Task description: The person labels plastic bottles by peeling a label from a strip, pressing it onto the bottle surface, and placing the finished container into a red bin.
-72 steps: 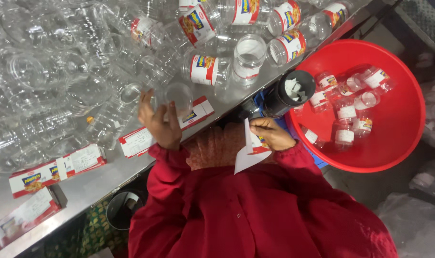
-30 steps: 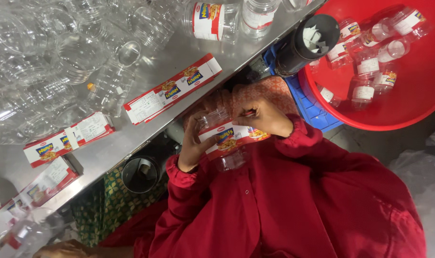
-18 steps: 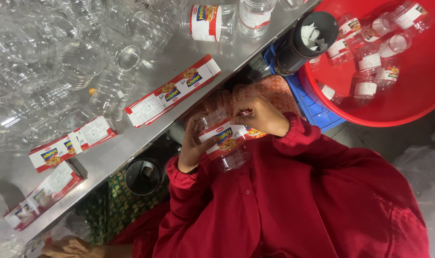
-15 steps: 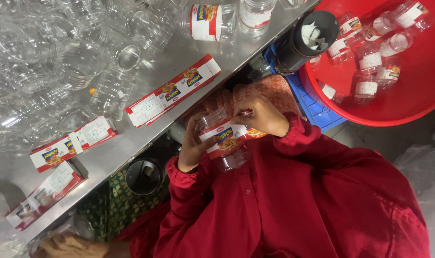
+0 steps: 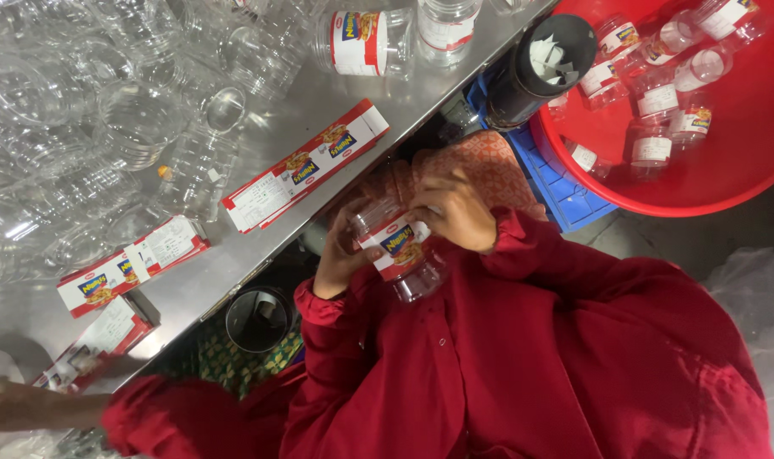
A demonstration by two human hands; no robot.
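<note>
I hold a clear plastic jar (image 5: 401,255) close to my chest, with a red, white and blue label half wrapped around it. My left hand (image 5: 340,255) grips the jar from the left side. My right hand (image 5: 450,208) presses on the label from above and to the right. Both of my sleeves are red. A strip of the same labels (image 5: 306,166) lies flat on the steel table (image 5: 336,102) just beyond my hands.
Many clear unlabelled jars (image 5: 106,110) crowd the table's far left. Labelled jars (image 5: 659,93) lie in a red tub (image 5: 744,161) at right. A black bin (image 5: 544,68) holds paper scraps. More label stacks (image 5: 132,263) lie on the left. Another person's hand (image 5: 21,404) reaches in at bottom left.
I took a jar from the table and brought it to my chest, and both hands now work a label onto it. Another person's hand has come in at bottom left.
</note>
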